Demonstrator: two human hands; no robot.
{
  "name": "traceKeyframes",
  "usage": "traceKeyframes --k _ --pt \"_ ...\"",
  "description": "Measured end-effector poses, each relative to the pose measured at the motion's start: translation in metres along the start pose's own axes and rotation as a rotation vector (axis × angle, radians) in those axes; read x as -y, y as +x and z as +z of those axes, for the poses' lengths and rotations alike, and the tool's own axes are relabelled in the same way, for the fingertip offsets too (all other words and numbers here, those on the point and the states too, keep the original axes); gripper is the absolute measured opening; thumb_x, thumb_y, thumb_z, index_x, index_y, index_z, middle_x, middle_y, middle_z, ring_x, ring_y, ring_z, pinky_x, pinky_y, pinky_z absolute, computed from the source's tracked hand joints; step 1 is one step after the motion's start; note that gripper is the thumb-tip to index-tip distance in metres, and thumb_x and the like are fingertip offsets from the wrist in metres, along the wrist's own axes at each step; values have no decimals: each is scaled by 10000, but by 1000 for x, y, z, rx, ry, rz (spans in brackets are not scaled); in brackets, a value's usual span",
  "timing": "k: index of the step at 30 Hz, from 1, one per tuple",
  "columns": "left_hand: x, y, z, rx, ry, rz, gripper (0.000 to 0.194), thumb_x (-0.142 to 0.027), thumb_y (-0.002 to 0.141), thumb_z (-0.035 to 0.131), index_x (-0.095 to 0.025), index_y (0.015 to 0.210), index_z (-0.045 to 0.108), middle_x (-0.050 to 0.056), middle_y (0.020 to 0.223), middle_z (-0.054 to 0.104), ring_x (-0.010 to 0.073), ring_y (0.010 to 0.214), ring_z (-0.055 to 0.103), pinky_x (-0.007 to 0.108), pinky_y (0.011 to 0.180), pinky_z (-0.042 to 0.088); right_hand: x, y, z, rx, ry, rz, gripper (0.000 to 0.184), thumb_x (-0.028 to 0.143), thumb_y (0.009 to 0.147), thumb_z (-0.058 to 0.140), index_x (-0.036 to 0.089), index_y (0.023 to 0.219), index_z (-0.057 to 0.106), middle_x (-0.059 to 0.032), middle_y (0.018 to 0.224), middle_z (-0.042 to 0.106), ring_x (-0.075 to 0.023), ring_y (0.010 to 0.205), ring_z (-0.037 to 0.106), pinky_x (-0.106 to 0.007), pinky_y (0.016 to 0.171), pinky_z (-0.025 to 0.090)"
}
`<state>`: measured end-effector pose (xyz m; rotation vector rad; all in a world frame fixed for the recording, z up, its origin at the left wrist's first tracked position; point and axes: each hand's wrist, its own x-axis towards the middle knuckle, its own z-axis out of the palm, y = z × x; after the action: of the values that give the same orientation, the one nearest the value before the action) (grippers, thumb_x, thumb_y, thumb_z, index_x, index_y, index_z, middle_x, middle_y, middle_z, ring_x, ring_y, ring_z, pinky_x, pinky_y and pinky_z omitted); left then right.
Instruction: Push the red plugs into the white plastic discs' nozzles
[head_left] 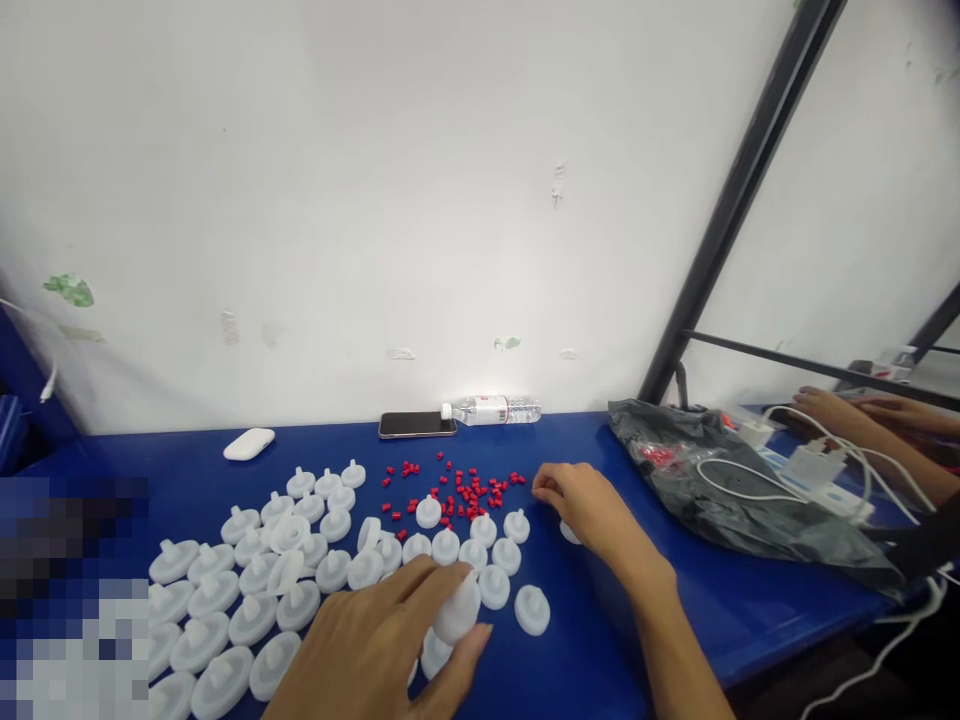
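Observation:
My left hand (375, 650) is low in the middle, its fingers and thumb closed around a white round plastic cap (456, 610). Several more white caps (255, 580) lie spread over the blue table (585, 640) to its left and ahead. My right hand (589, 505) rests on the table farther right, fingers curled, beside a scatter of small red pieces (469, 490); a white cap (570, 533) shows partly under it. Whether those fingers pinch anything is hidden.
A phone (417, 424), a lying water bottle (491, 409) and a white case (249, 443) sit by the wall. A black plastic bag (720, 480) and white chargers (814, 465) lie at right, where another person's hands (862, 415) rest. A black frame bar (742, 180) slants up.

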<state>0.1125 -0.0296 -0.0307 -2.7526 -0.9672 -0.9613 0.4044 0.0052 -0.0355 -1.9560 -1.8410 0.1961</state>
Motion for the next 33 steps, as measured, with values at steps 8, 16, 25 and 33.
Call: traceKeyframes --k 8,16,25,33 --pt "14 -3 7 32 -37 -145 328 -389 916 688 -280 1226 680 -50 777 724 162 582 718 273 569 584 63 -23 -21 6 633 -231 177 359 963 676 247 1060 773 -23 1033 786 -190 943 717 -287 852 541" --pt "11 1 -6 -12 -184 -226 207 -354 925 692 -311 1127 675 -84 823 688 99 574 637 216 515 498 108 -43 -14 178 949 -294 86 165 848 774 233 883 811 1 889 780 -155 832 700 -253 770 536" --pt "11 0 -7 -16 -122 -206 260 -375 933 673 -298 1181 681 -71 825 689 99 543 633 226 511 507 103 -43 -17 120 979 -267 63 312 863 807 253 875 827 7 875 788 -157 826 694 -253 740 523" --pt "10 2 -4 6 -123 -203 257 -382 950 650 -286 1187 681 -52 832 687 105 549 626 233 496 497 103 -44 -17 116 876 -318 21 261 852 824 270 864 838 25 861 800 -149 801 699 -244 730 512"
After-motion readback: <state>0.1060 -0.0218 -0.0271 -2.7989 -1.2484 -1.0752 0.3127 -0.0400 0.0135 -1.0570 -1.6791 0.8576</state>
